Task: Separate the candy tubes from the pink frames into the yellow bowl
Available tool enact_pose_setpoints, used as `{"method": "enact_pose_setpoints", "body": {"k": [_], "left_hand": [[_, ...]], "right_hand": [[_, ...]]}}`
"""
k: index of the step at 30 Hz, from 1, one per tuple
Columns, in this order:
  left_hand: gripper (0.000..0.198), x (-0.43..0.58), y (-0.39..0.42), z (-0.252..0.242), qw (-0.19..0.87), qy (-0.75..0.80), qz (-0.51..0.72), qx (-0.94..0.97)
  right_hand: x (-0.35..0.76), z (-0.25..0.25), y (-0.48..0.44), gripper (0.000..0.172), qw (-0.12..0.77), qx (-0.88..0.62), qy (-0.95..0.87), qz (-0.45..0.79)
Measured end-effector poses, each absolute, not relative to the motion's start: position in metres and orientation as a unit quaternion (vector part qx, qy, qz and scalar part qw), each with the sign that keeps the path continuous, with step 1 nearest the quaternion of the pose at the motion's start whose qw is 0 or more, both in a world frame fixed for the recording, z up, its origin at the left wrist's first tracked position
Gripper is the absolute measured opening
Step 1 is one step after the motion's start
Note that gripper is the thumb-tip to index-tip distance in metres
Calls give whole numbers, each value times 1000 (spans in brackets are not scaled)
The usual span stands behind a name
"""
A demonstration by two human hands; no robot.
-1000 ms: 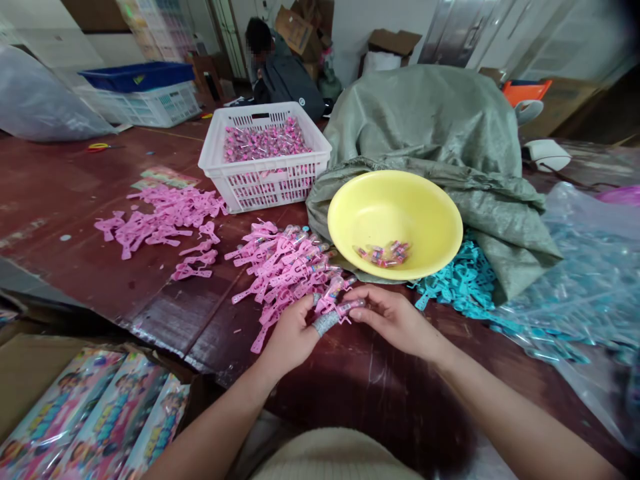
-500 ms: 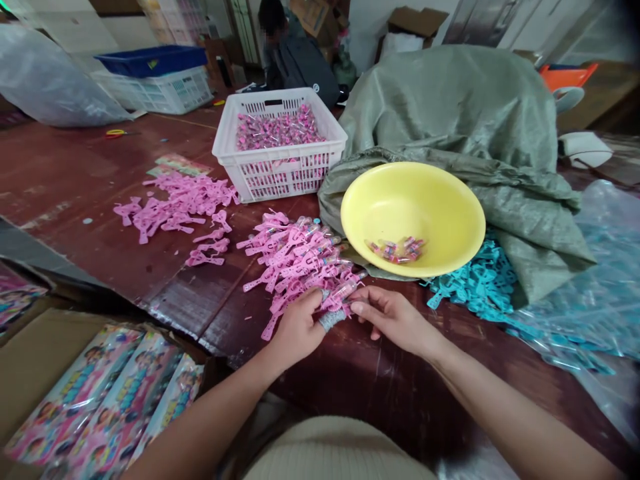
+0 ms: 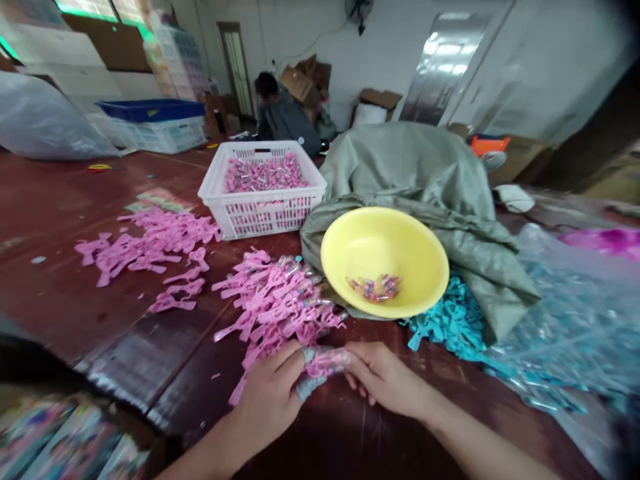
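Observation:
Between my hands is a pink plastic piece with a clear tube [image 3: 327, 362], blurred by motion. My left hand [image 3: 267, 393] is closed around one end of it, with grey wrapping on the thumb and a finger. Thumb and fingers of my right hand [image 3: 387, 377] pinch the tube's other end. Just beyond lies a heap of pink plastic pieces [image 3: 280, 300], some with clear tubes attached. A yellow basin [image 3: 425, 260] stands behind my right hand, holding a few small pink-and-clear tubes [image 3: 377, 288].
A white crate [image 3: 215, 193] full of small pink tubes stands behind the heap. More pink pieces [image 3: 155, 237] lie left. Teal pieces [image 3: 450, 320] and plastic bags [image 3: 575, 320] lie right, beside a green tarp [image 3: 415, 160]. Packaged boxes [image 3: 65, 437] are lower left. A person [image 3: 285, 120] sits behind.
The camera view has tilted up, so the scene sits lower in the picture. My hands still hold the pink piece, now a little farther from the heap.

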State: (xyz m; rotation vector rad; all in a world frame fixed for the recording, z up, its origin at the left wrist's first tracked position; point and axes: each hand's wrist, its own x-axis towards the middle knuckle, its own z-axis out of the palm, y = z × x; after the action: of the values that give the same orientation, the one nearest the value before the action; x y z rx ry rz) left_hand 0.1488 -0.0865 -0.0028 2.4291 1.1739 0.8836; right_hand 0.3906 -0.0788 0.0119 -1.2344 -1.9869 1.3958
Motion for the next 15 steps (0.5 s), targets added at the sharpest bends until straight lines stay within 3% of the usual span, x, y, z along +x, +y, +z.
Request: {"method": "enact_pose_setpoints", "body": {"k": [3, 8, 10, 13, 15], "left_hand": [[13, 141, -58, 0, 90, 413, 304, 854], [24, 139, -3, 21, 91, 621, 244, 739], [25, 137, 10, 25, 61, 622, 215, 751], [51, 121, 21, 27, 22, 632, 227, 741], [55, 96, 24, 28, -2, 671, 242, 701]], "right_hand": [[401, 17, -52, 56, 203, -466, -717, 476], [425, 15, 37, 42, 130, -600, -775, 149], [420, 1, 70, 41, 85, -603, -783, 127], [411, -25, 100, 29, 41, -603, -786, 129], [412, -39, 108, 22, 27, -611, -781, 127]]}}
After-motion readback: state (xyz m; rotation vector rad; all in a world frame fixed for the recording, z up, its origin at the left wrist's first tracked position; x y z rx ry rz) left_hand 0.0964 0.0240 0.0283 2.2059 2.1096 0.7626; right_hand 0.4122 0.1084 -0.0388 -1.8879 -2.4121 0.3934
